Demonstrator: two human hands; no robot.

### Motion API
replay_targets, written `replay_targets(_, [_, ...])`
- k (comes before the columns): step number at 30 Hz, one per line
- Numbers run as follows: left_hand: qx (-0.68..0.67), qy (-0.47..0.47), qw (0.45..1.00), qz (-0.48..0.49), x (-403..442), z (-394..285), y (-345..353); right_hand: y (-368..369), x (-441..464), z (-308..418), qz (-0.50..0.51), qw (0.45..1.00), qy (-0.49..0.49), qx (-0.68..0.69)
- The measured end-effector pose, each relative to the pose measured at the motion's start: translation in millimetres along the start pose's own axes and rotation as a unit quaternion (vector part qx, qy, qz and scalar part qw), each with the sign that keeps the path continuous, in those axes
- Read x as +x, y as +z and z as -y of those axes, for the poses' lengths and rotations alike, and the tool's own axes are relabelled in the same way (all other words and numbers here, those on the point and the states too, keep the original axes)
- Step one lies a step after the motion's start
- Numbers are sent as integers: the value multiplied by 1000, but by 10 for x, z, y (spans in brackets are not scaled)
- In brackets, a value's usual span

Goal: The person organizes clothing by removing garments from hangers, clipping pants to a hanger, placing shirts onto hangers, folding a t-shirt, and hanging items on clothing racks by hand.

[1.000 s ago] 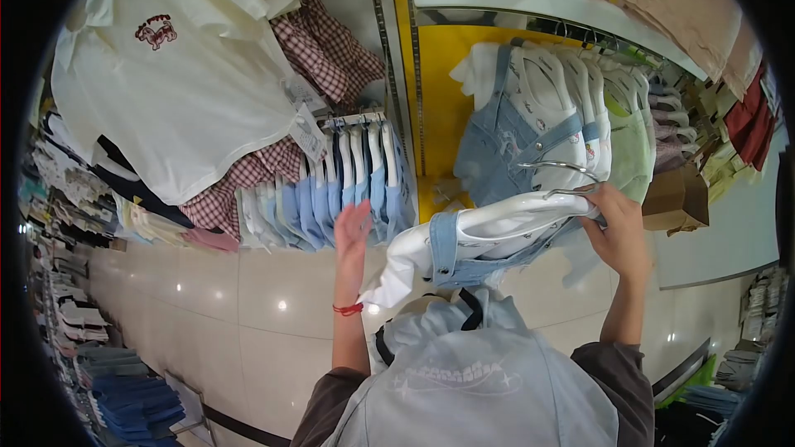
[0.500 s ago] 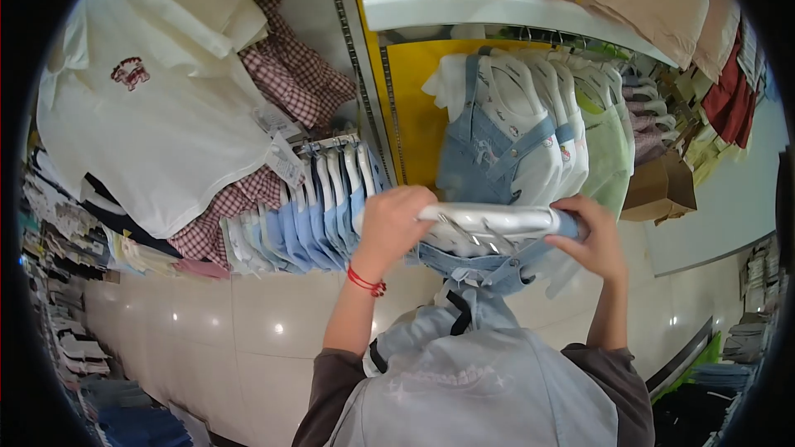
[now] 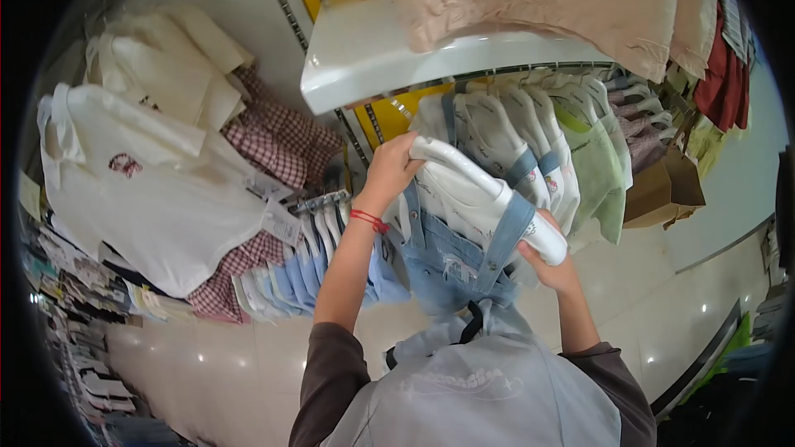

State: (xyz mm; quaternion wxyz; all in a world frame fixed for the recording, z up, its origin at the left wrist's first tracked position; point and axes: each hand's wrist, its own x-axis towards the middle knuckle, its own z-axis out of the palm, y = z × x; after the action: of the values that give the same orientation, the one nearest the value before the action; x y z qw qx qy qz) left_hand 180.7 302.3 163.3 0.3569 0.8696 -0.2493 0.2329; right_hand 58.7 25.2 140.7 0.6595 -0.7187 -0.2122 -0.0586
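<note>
A white hanger (image 3: 464, 167) carries a small white top with blue denim overalls (image 3: 447, 252), held up in front of the rack. My left hand (image 3: 392, 167), with a red string bracelet at its wrist, is closed round the upper left end of the hanger. My right hand (image 3: 548, 258) grips the lower right shoulder of the outfit, thumb over the strap; part of its fingers is behind the cloth. The hanger slants down to the right. Right behind it hang similar white and denim outfits (image 3: 493, 128) on a rail.
A white shelf (image 3: 348, 66) with pink garments (image 3: 538, 0) juts out above the rail. A green top (image 3: 592, 165) and a cardboard box (image 3: 667, 189) are to the right. White shirts (image 3: 141, 182) and blue clothes (image 3: 308, 269) hang at the left.
My left hand has taken hold of the hanger's left end. The outfit has turned from roughly level to slanting, its left end raised towards the rack. The view has shifted.
</note>
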Motion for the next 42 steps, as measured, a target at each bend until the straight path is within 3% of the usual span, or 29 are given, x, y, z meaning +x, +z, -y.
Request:
replay_targets(3, [-25, 3, 999, 38, 105, 196, 159, 14, 32, -70, 34, 999, 9, -36])
replay_targets(7, [43, 7, 997, 57, 198, 401, 300, 113, 84, -178, 61, 998, -1, -20])
replay_targets(8, [25, -28, 996, 83, 264, 560, 352, 112, 153, -170, 64, 997, -31, -34])
replay_targets(11, [6, -50, 998, 44, 425, 639, 338, 105, 378, -119, 73, 997, -2, -22])
replay_targets(14, [10, -76, 995, 70, 565, 693, 311, 184, 556, -94, 79, 997, 9, -21])
replay_targets(20, [56, -46, 995, 67, 567, 1198, 481, 329, 661, -286, 76, 997, 24, -16])
replay_targets(33, [-25, -79, 992, 99, 533, 941, 598, 275, 578, -602, 86, 995, 48, 12])
replay_targets(39, [0, -69, 997, 46, 482, 1023, 586, 388, 422, -910, 92, 992, 84, -15])
replay_targets(42, [99, -44, 992, -56, 381, 1142, 649, 462, 174, -1340, 139, 979, 86, -123])
